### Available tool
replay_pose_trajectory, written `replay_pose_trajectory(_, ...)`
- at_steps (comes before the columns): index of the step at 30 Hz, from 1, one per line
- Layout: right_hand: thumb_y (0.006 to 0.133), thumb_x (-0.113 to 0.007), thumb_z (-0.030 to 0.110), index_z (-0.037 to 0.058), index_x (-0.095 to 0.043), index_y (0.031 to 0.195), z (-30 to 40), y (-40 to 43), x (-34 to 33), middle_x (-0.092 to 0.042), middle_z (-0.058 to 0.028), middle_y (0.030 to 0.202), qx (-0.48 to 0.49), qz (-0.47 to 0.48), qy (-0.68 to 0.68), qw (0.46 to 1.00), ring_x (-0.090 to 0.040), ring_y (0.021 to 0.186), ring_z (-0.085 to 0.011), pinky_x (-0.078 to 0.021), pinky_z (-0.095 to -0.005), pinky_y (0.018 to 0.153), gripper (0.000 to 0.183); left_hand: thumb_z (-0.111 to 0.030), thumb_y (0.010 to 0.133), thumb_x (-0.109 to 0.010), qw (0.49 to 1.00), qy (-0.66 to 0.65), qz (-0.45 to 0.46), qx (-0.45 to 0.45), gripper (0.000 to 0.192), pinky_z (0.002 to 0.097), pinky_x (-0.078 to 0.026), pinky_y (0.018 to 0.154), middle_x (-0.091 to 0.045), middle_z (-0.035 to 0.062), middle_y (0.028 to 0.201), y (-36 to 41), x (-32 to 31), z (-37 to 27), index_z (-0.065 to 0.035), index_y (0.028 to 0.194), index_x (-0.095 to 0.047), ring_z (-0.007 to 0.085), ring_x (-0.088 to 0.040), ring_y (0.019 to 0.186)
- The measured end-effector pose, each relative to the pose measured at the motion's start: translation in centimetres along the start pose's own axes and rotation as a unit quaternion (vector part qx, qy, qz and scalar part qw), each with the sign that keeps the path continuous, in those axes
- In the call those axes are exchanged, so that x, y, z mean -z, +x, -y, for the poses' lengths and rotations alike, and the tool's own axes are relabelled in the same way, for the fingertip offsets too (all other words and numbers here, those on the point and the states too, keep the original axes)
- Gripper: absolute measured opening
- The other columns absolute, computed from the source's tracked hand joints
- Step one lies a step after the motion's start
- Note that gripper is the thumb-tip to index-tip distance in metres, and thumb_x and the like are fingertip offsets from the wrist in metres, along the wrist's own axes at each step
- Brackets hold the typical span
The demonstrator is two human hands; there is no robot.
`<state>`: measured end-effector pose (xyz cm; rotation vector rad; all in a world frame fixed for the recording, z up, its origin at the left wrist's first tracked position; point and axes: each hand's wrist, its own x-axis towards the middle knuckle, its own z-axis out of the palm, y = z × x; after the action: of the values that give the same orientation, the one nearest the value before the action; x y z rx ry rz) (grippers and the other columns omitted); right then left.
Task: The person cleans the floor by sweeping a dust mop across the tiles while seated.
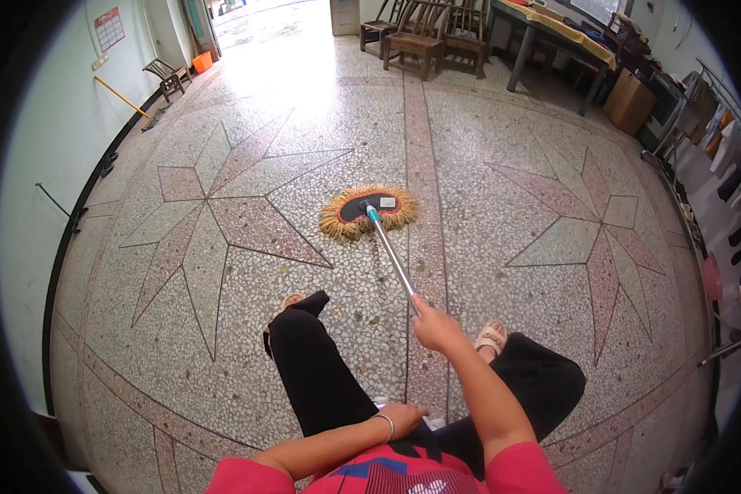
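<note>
My right hand (435, 324) is closed around the metal handle (398, 262) of a duster-style mop. The mop head (328, 222) lies on the terrazzo floor ahead of me, its yellow-brown strands spread around a dark oval plate with a teal joint. Across my lap rests my left hand (407, 420), with a bangle at the wrist. Whitish edges of an object (433, 423) show by its fingers; whether the hand grips it cannot be told. My knees, in black trousers (321, 370), are bent wide apart on either side.
Wooden chairs (414, 40) and a table (556, 28) stand at the far right. A cardboard box (628, 102) sits beside the table. By the left wall are a long-handled tool (120, 96), a small chair (170, 77) and an orange bucket (202, 62). Clothes (725, 148) hang along the right.
</note>
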<state>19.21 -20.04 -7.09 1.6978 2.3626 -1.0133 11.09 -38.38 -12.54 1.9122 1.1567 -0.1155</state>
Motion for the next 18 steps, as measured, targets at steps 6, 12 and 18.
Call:
replay_pose_trajectory(6,0.087,-0.043,0.028,0.0189,-0.028,0.136,-0.2,-7.1,0.2,-0.061,-0.0264,0.088,0.001,0.055,-0.012,0.998,-0.059,0.082,-0.0435,-0.0439,-0.0498,0.077,0.052,-0.021,0.080,-0.053,1.000,-0.023,-0.011,0.002,0.032,0.0427,-0.049,0.069,-0.063,0.0145,0.093,-1.2,-0.7,3.0,-0.0113,0.110,-0.054,0.0327,-0.062,0.085)
replay_pose_trajectory(12,0.086,-0.046,0.028,0.0211,-0.031,0.135,2.6,-17.9,7.8,-0.062,-0.0232,0.079,-0.077,0.159,-0.047,0.983,-0.061,0.076,-0.0396,-0.0461,-0.0479,0.069,0.052,-0.020,0.082,-0.049,0.999,0.022,0.021,-0.028,0.027,0.0436,-0.050,0.067,-0.063,0.0160,0.089,-2.3,0.3,4.4,-0.0092,0.106,-0.054,0.0339,-0.062,0.081)
replay_pose_trajectory(18,0.085,-0.046,0.027,0.0174,-0.031,0.135,5.9,-11.2,4.6,-0.062,-0.0221,0.080,-0.041,0.102,-0.099,0.989,-0.061,0.075,-0.0385,-0.0461,-0.0481,0.071,0.053,-0.022,0.083,-0.048,0.998,0.014,0.062,-0.010,0.026,0.0446,-0.049,0.068,-0.062,0.0167,0.091,-5.0,1.3,7.1,-0.0085,0.105,-0.053,0.0343,-0.062,0.083)
